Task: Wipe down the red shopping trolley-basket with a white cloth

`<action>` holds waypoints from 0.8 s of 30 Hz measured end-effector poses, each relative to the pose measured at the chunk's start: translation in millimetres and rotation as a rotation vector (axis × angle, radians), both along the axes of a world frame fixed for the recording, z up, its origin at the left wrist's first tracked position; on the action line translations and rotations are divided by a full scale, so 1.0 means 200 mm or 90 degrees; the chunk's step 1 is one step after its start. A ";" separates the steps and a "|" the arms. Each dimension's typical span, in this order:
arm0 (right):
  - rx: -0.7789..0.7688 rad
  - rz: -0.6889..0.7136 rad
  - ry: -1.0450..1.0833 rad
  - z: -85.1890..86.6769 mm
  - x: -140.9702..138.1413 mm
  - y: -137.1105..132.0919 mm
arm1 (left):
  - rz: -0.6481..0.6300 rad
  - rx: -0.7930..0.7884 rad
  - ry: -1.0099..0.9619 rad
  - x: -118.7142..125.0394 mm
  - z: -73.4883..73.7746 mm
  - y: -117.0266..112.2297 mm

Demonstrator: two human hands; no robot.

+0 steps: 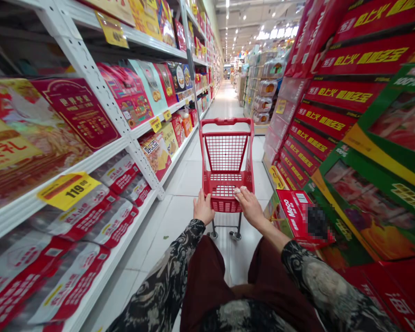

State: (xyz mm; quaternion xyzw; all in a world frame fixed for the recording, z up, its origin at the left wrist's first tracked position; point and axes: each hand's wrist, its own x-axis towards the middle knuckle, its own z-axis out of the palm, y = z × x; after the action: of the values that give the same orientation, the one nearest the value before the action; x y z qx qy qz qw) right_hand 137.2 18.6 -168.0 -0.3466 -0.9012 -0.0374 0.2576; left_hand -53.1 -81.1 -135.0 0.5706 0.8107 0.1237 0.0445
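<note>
A small red plastic shopping cart (227, 178) stands upright right in front of me, its grid basket showing nothing inside. A raised red bar (226, 122) tops its far end, and two casters show below the near end. My left hand (203, 208) is closed on the near left corner of the basket rim. On the near right part of that rim rests my right hand (251, 205), its fingers bent over the edge. The undersides of both hands are hidden.
White shelving (145, 191) with boxed goods and shrink-wrapped bottles lines the left. Stacked red drink cartons (327, 115) and green fruit boxes (363, 184) rise close on the right. A red Neco box (293, 212) juts out beside my right forearm. The tiled aisle (224, 99) runs straight ahead.
</note>
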 end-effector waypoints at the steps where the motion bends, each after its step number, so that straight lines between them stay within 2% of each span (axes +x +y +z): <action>1: -0.006 0.019 -0.004 0.00 -0.06 -0.02 | -0.005 -0.015 -0.006 0.00 0.01 0.00; 4: -0.011 0.081 -0.032 0.00 -0.26 -0.09 | -0.020 -0.064 -0.015 -0.02 0.04 0.01; 6: -0.001 0.110 -0.057 0.02 -0.32 -0.11 | -0.021 -0.079 -0.011 -0.03 0.06 0.01; 9: 0.014 0.101 -0.075 0.05 -0.24 -0.07 | -0.018 -0.077 -0.004 -0.05 0.06 0.00; 13: 0.022 0.000 -0.049 0.03 -0.01 -0.02 | -0.015 -0.051 -0.006 -0.05 0.03 0.00; 15: 0.029 -0.033 -0.030 0.01 0.03 -0.02 | -0.011 -0.036 -0.010 -0.03 0.02 0.00; 18: 0.045 -0.013 -0.010 -0.01 -0.05 -0.06 | -0.009 -0.020 -0.011 -0.02 0.00 0.00; 21: 0.081 0.075 0.009 -0.04 -0.18 -0.10 | -0.017 -0.005 -0.014 -0.03 -0.02 -0.02; 24: 0.136 0.131 0.033 -0.10 -0.22 -0.12 | -0.032 -0.007 -0.026 -0.06 -0.02 -0.03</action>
State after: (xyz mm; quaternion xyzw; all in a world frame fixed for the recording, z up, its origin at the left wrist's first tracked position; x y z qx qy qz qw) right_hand 92.2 -5.1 -187.1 -0.2238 -0.9159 -0.0976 0.3188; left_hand -65.1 -87.5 -139.8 0.5877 0.7958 0.1297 0.0669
